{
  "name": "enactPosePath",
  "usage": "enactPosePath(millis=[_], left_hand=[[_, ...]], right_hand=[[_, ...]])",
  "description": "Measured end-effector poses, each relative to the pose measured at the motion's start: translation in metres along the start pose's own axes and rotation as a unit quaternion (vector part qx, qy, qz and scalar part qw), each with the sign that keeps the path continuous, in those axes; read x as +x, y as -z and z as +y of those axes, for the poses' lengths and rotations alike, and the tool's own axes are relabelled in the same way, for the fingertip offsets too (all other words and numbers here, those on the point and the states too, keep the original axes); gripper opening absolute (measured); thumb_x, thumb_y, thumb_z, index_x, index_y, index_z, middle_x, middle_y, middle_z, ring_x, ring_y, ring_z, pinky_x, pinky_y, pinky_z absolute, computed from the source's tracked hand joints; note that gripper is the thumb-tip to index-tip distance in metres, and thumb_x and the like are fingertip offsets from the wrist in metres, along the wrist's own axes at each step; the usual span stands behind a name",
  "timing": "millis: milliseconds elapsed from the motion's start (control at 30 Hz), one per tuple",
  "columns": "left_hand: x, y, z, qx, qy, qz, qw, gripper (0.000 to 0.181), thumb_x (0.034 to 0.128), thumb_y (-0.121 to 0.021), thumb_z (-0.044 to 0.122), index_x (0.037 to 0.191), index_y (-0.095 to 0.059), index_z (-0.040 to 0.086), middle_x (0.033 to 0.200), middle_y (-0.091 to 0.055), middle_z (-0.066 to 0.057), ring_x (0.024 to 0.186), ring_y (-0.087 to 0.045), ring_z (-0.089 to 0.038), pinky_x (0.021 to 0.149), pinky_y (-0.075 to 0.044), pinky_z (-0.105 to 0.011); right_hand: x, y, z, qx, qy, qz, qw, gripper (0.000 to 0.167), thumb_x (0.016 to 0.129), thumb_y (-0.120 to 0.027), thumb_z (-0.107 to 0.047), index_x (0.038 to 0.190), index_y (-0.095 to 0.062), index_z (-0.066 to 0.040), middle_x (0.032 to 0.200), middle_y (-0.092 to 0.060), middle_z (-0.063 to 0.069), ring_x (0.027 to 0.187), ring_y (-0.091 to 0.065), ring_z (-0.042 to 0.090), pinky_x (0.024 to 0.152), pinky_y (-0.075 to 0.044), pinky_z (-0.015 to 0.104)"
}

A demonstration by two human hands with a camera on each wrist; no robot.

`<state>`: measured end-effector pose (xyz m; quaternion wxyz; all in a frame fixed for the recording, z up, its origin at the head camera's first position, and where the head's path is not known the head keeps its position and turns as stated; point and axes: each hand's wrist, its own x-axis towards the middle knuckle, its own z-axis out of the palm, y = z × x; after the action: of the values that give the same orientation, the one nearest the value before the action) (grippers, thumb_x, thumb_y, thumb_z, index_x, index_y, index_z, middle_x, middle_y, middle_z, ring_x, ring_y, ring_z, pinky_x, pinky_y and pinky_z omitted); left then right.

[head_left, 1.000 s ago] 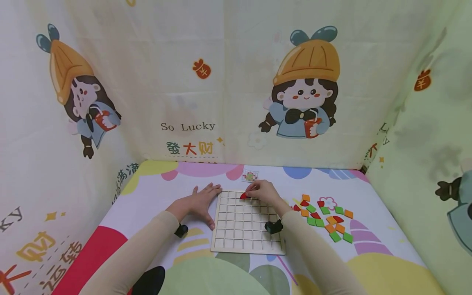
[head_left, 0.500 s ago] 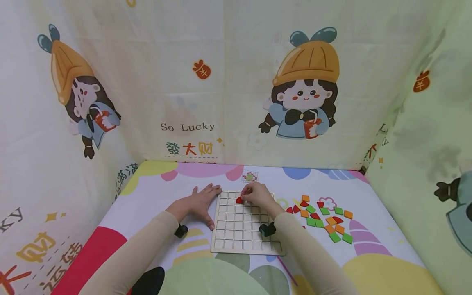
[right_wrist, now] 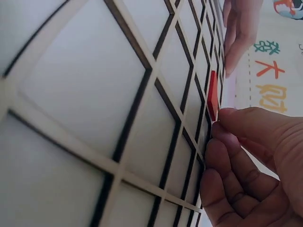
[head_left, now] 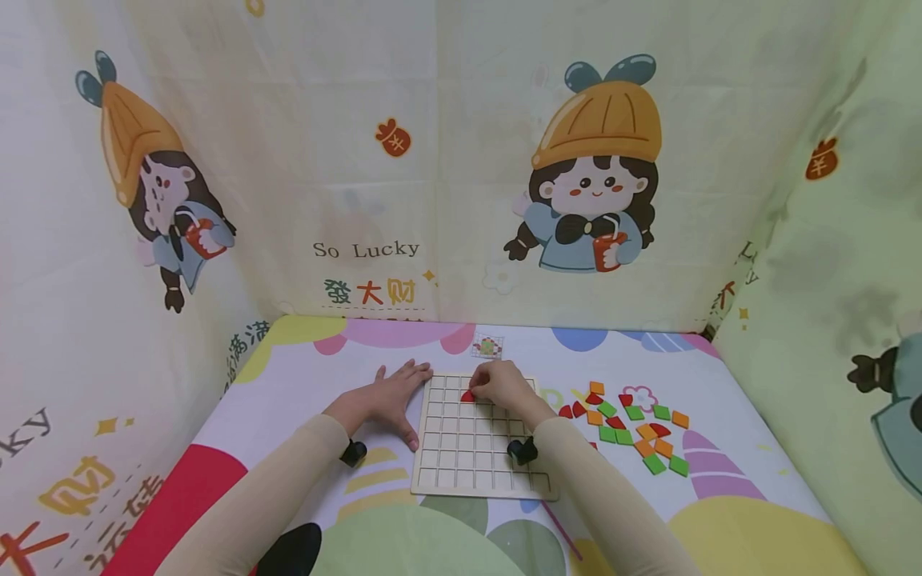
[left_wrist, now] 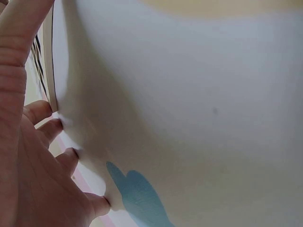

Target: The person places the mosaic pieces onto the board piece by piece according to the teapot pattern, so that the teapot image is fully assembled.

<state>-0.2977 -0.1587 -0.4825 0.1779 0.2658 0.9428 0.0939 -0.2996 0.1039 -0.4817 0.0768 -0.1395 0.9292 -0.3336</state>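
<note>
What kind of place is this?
Probably a little play corner: there's a bright patterned table, cartoon-printed cloth hanging behind it, and a grid board with colourful pieces beside it.

Pale cloth walls (head_left: 468, 160) with cartoon prints (head_left: 596, 172) surround a colourful table (head_left: 403, 540) on 3 sides.

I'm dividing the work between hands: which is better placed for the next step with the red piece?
Probably the right hand: it pinches the red piece at the grid board. The left hand lies spread by the board's left edge, holding no piece.
</note>
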Motion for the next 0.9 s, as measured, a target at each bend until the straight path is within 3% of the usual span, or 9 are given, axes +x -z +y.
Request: enactPosePath(millis=[333,900], left_hand=[[-0.002,0.001,0.001,0.001,-0.002,0.002,1.0,0.139,0.0552,-0.093,0.07,0.164,-0.025,0.018,0.175,-0.014,-0.004,0.162,-0.003,-0.033,0.119,-0.005,-0.077],[0.002,0.0,0.002,0.02,0.008,-0.006,0.9998,0.14,0.0543,-0.091,0.073,0.165,-0.023,0.019,0.175,-0.012,-0.002,0.162,-0.002,-0.031,0.119,-0.008,-0.077]], right_hand=[[-0.004,0.021,0.008,-0.031,0.005,0.034,0.9989,0.005,0.095,-0.076,-0.016,0.094,-0.074,-0.011,0.09,-0.073,0.0,0.084,-0.063,0.016,0.082,-0.056,0.037],[-0.03,0.079,0.062,-0.112,-0.05,0.048,0.9913,0.013,0.098,-0.066,-0.013,0.106,-0.073,-0.007,0.108,-0.072,0.011,0.098,-0.062,0.029,0.09,-0.054,0.047]])
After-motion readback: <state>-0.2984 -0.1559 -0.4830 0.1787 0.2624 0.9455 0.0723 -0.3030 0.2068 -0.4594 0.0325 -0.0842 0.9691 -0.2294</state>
